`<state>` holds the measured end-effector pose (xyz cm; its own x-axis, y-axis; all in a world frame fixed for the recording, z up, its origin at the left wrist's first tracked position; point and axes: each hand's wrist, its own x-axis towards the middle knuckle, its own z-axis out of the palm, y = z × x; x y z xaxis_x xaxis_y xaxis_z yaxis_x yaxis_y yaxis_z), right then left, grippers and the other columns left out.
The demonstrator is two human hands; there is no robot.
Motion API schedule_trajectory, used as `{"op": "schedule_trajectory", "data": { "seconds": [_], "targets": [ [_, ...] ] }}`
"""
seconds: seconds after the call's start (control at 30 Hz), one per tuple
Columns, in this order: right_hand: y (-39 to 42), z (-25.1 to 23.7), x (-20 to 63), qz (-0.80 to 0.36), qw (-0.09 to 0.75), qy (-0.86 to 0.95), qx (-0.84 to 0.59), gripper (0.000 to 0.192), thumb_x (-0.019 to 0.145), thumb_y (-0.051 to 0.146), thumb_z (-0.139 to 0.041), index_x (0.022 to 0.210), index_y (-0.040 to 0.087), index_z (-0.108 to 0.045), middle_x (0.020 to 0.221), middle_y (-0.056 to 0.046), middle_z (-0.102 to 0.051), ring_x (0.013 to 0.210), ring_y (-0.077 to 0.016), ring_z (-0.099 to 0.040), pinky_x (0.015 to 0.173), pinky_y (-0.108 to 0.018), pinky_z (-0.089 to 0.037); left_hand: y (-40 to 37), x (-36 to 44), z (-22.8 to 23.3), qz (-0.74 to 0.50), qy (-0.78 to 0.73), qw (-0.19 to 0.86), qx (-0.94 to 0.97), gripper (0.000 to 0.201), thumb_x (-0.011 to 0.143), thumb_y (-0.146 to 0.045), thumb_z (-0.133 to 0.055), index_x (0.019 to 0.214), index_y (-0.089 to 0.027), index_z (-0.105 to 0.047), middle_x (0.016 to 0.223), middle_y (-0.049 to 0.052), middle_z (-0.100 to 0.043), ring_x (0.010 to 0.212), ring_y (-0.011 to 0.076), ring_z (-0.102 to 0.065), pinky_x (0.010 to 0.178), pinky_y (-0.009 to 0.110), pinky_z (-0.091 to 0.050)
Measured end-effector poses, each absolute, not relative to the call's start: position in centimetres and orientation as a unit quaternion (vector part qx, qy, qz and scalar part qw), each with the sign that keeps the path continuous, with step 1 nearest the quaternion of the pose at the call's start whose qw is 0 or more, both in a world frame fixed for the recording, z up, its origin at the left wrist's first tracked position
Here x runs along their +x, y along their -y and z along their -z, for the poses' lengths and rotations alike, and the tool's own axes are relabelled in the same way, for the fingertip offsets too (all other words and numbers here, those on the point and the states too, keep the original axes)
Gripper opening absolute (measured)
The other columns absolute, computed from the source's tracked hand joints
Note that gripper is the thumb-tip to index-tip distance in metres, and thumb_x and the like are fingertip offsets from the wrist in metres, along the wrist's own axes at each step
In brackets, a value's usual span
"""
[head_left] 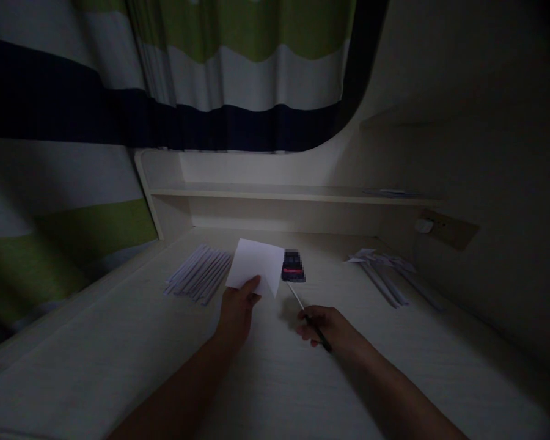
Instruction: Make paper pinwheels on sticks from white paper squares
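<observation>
My left hand point(236, 310) holds a white sheet of paper point(255, 265) by its lower edge, lifted a little above the pale desk point(132, 360). My right hand point(330, 330) grips a thin rod point(302, 308) with a dark handle end and a light tip pointing up toward the sheet's lower right corner. A small dark object point(293, 266) lies on the desk just right of the sheet; the picture is blurred there.
A fan of folded paper strips point(199, 274) lies left of the sheet. More paper pieces and strips point(387, 272) lie at the right. A shelf point(284, 193) runs along the back, a wall socket point(444, 227) sits at right, and a striped curtain point(174, 79) hangs above.
</observation>
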<state>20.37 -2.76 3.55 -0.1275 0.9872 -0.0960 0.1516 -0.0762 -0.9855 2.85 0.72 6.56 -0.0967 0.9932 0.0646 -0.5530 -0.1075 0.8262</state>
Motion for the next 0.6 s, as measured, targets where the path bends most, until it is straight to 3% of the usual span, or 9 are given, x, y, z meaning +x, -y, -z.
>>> {"op": "schedule_trajectory", "data": {
  "seconds": [0.1,0.2,0.4,0.6],
  "targets": [
    [2.1,-4.3,21.8,-0.459,0.521,0.488,-0.529,0.033,0.057,0.032,-0.069,0.081,0.015,-0.055,0.056,0.002,-0.057,0.046,-0.0099,-0.048,0.045,-0.023,-0.036,-0.7,2.8,-6.6,-0.596,-0.311,0.625,0.398,0.028,0.058,-0.020,-0.066,0.084,-0.013,-0.061,0.080,0.005,-0.065,0.067,0.0143,-0.059,0.055,0.022,-0.044],
    [2.3,-5.7,23.1,-0.456,0.623,0.449,-0.449,0.032,0.067,0.037,-0.062,0.089,0.015,-0.054,0.067,-0.001,-0.060,0.060,-0.0130,-0.054,0.060,-0.026,-0.041,-0.4,2.9,-6.2,-0.460,-0.304,0.676,0.488,0.023,0.055,-0.018,-0.066,0.076,-0.010,-0.064,0.071,0.008,-0.066,0.057,0.0153,-0.058,0.052,0.024,-0.043],
    [3.5,-7.1,23.7,-0.517,0.557,0.511,-0.400,0.031,0.060,0.025,-0.071,0.087,0.017,-0.057,0.071,0.001,-0.060,0.066,-0.0125,-0.055,0.063,-0.024,-0.040,-0.3,2.9,-5.2,-0.318,-0.325,0.665,0.593,0.020,0.057,-0.018,-0.063,0.076,-0.012,-0.066,0.072,0.006,-0.067,0.061,0.0167,-0.059,0.058,0.027,-0.042],
    [3.0,-5.9,22.6,-0.518,0.563,0.484,-0.425,0.031,0.052,0.020,-0.073,0.080,0.016,-0.061,0.074,-0.001,-0.063,0.067,-0.0147,-0.056,0.065,-0.026,-0.042,-0.8,3.0,-5.0,-0.391,-0.343,0.650,0.554,0.022,0.065,-0.029,-0.060,0.079,-0.013,-0.064,0.074,0.007,-0.066,0.065,0.0176,-0.060,0.060,0.028,-0.043]
  ]
}}
